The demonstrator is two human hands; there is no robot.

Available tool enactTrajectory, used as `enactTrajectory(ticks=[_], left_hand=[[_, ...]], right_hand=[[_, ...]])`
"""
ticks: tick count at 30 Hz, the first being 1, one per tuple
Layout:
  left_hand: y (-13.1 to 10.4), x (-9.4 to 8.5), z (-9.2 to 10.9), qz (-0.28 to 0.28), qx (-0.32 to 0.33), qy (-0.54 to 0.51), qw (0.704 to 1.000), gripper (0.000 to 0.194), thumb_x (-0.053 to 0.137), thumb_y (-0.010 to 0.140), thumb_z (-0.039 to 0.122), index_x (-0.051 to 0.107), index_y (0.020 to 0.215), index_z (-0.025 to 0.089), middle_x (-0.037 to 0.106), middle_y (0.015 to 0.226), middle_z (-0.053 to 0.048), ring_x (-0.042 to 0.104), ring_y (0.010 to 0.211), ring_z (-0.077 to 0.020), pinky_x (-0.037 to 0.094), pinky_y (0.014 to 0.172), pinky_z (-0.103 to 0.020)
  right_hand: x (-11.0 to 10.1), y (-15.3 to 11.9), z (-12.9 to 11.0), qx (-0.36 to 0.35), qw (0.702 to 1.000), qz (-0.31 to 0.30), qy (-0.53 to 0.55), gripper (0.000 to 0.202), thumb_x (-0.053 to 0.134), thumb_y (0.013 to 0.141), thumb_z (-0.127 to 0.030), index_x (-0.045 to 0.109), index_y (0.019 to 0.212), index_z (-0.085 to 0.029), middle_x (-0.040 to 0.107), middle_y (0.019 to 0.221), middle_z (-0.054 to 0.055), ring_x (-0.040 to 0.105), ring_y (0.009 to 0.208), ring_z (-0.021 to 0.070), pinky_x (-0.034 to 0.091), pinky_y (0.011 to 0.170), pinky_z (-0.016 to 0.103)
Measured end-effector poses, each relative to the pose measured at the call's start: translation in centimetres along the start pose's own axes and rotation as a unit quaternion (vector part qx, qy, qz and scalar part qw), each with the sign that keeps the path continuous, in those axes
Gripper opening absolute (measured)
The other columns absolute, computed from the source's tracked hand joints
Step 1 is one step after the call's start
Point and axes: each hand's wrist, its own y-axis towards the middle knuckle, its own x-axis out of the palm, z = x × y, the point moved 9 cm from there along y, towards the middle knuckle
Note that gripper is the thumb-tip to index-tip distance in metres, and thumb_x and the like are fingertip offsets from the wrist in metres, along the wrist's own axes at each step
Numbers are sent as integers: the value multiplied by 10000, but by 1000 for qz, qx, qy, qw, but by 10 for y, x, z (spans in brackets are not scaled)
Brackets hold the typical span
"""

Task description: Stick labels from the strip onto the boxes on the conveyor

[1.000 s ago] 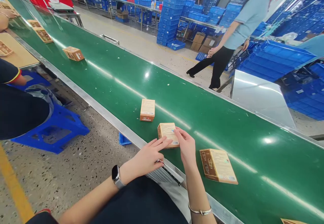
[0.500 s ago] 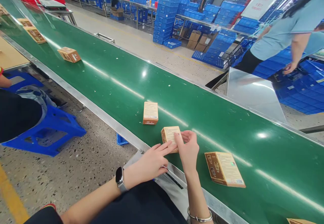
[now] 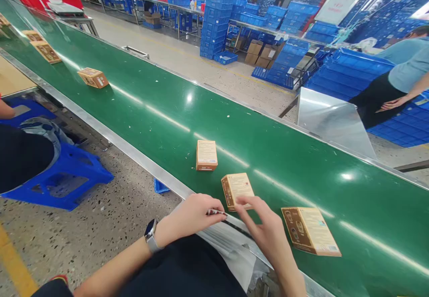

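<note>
Change record: we now have both hands off the small box; left hand and right hand sit lower centre, box lies free.

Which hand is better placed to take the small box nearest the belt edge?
Right, probably. The right hand is open, fingertips at the near edge of the small box. The left hand is curled around a thin strip, beside the box, not on it.

Three boxes on belt, middle box between near box, far box
</note>
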Motion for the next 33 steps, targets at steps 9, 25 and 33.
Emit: enactTrajectory(ticks=[9,25,33], left_hand=[[-3,-15,0,-42,-48,-65,996,101,700,857,233,760,803,172,771,760,9,674,708,-142,441,622,-187],[0,-23,-11,5,-87,-8,996,277,625,926,323,736,728,165,679,631,18,565,591,-136,356,547,-229],[6,-16,-10,17,19,50,998,116,745,840,192,715,728,195,637,1342,-86,539,1262,-297,469,1030,-404]], right_hand=[[20,-10,-16,-20,987,-157,-5,324,507,1002,-467,705,846,-265,736,772,11,702,703,198,561,647,286],[14,-5,-48,-181,982,-15,-51,167,542,968,-167,680,920,-248,743,910,62,694,874,237,561,771,377],[9,31,54,201,943,136,228,330,656,805,-523,716,892,-210,751,1056,105,682,992,280,528,865,412]])
